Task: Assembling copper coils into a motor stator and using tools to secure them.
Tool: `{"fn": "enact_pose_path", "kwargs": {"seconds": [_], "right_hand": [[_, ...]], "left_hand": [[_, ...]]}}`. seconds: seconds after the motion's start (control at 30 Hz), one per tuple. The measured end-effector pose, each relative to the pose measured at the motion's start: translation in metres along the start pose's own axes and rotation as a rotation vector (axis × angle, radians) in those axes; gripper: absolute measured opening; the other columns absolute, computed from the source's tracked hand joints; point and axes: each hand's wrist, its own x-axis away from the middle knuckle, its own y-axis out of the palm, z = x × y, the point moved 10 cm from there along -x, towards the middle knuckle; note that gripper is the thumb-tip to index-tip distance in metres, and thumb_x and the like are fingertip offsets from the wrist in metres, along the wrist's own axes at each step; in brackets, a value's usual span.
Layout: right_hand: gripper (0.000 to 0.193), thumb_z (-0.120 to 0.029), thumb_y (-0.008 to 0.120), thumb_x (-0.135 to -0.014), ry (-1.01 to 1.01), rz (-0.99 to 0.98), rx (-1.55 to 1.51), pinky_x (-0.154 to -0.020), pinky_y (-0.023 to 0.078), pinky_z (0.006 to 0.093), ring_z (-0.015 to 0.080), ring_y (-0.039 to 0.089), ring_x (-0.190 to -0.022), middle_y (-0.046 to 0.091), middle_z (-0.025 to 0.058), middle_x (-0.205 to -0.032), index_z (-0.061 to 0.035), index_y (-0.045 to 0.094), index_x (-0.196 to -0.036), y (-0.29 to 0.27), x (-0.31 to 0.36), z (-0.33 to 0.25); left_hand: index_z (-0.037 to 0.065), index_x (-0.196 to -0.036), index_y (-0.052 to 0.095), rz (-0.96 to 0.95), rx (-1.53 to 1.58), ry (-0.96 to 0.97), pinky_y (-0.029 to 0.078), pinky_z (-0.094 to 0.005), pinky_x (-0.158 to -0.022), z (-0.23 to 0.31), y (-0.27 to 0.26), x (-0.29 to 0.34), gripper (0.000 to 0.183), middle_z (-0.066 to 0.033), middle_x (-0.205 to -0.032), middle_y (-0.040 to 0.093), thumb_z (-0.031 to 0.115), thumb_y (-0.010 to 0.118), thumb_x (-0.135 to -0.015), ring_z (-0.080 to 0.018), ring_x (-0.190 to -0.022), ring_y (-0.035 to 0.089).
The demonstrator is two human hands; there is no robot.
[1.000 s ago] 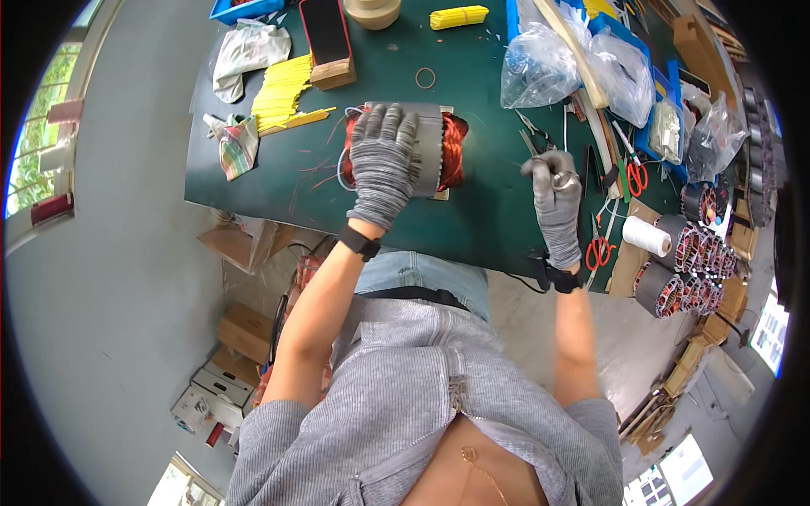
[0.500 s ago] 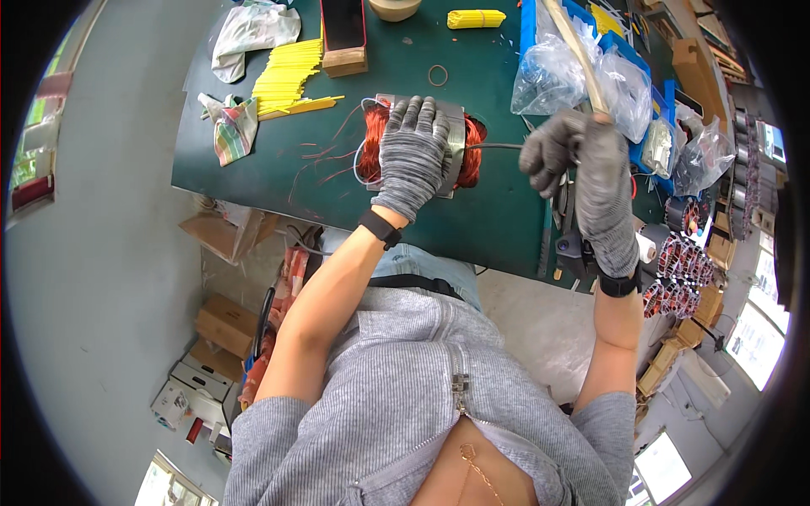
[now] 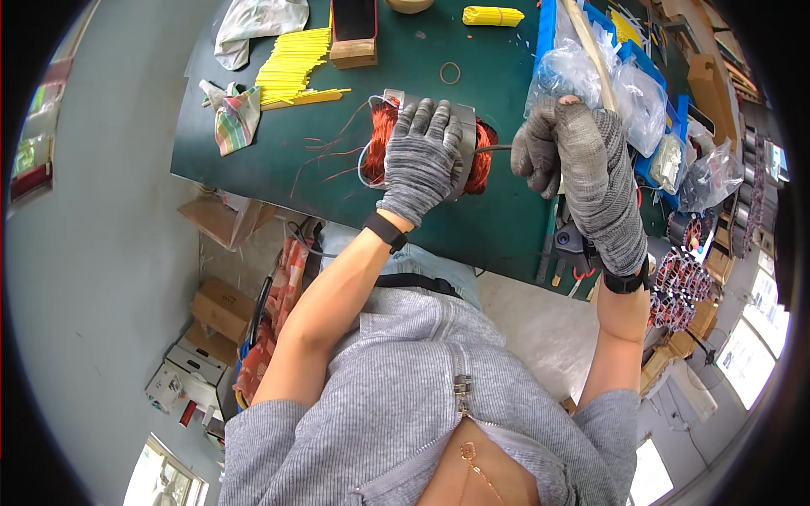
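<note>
A metal ring (image 3: 467, 124) lies on its side at the middle of the green table (image 3: 498, 240), bundles of copper wire (image 3: 484, 164) bulging from both ends. The left hand (image 3: 422, 156), in a grey striped glove, rests spread flat over its top, fingers side by side and pointing to the far edge, pressing without gripping. The right hand (image 3: 578, 160), gloved too, is curled closed around a dark rod (image 3: 496, 148); the rod's left end reaches the right bundle, though I can't tell whether it goes in. Loose red wires (image 3: 325, 150) trail off to the left. Farther left are yellow strips (image 3: 291, 66) and a checked cloth (image 3: 237, 118). On the far side, a phone (image 3: 354, 18) leans by a wooden block (image 3: 353, 53), with a thin loop (image 3: 450, 73) nearer. To the right, plastic bags (image 3: 569, 72) fill blue bins (image 3: 545, 25), a wooden stick (image 3: 592, 49) across them.
</note>
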Motion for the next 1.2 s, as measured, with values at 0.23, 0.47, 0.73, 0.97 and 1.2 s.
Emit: {"fn": "enact_pose_path", "kwargs": {"seconds": [0.23, 0.47, 0.73, 0.97, 1.2], "right_hand": [[0.062, -0.056, 0.030, -0.088, -0.029, 0.211, 0.151, -0.041, 0.036, 0.0217, 0.0107, 0.047, -0.045, 0.056, 0.0085, -0.058, -0.0055, 0.047, -0.056, -0.007, -0.003, -0.002], [0.058, -0.052, 0.033, -0.091, -0.154, 0.115, 0.145, -0.042, 0.037, 0.0207, 0.0096, 0.048, -0.046, 0.057, 0.0052, -0.059, -0.0063, 0.049, -0.059, 0.006, -0.010, -0.003], [0.036, -0.035, 0.047, -0.087, -0.339, -0.021, -0.169, -0.065, 0.040, 0.0372, 0.0249, 0.050, -0.057, 0.056, 0.0143, -0.065, -0.0036, 0.055, -0.071, -0.018, 0.040, 0.080], [0.060, -0.048, 0.026, -0.093, -0.207, 0.427, -0.273, -0.050, 0.037, 0.0301, 0.0191, 0.044, -0.050, 0.052, 0.0144, -0.057, -0.0055, 0.039, -0.052, -0.071, 0.058, 0.093], [0.061, -0.043, 0.016, -0.095, -0.498, 0.040, -0.179, -0.048, 0.033, 0.0306, 0.0194, 0.041, -0.048, 0.048, 0.0134, -0.053, -0.0042, 0.043, -0.056, -0.009, 0.025, -0.044]], "left_hand": [[0.002, -0.115, 0.053, 0.073, 0.050, 0.010, 0.025, -0.0461, -0.105, 0.001, -0.007, 0.000, 0.049, -0.0159, -0.127, 0.048, 0.025, 0.053, -0.071, -0.0332, -0.120, 0.042], [0.004, -0.120, 0.051, -0.012, -0.010, -0.004, 0.021, -0.0457, -0.108, -0.001, 0.000, 0.001, 0.053, -0.0152, -0.131, 0.045, 0.030, 0.052, -0.074, -0.0321, -0.124, 0.039], [0.004, -0.117, 0.052, 0.028, 0.030, -0.016, 0.024, -0.0446, -0.106, -0.002, -0.008, 0.006, 0.052, -0.0143, -0.129, 0.047, 0.026, 0.056, -0.069, -0.0312, -0.122, 0.041], [0.004, -0.119, 0.051, 0.074, -0.031, 0.005, 0.021, -0.0437, -0.107, -0.001, -0.007, 0.002, 0.053, -0.0154, -0.129, 0.047, 0.032, 0.053, -0.074, -0.0303, -0.124, 0.039], [0.006, -0.125, 0.046, -0.071, 0.124, 0.047, 0.021, -0.0438, -0.108, 0.051, 0.013, -0.017, 0.056, -0.0189, -0.129, 0.044, 0.042, 0.048, -0.082, -0.0327, -0.126, 0.034]]}}
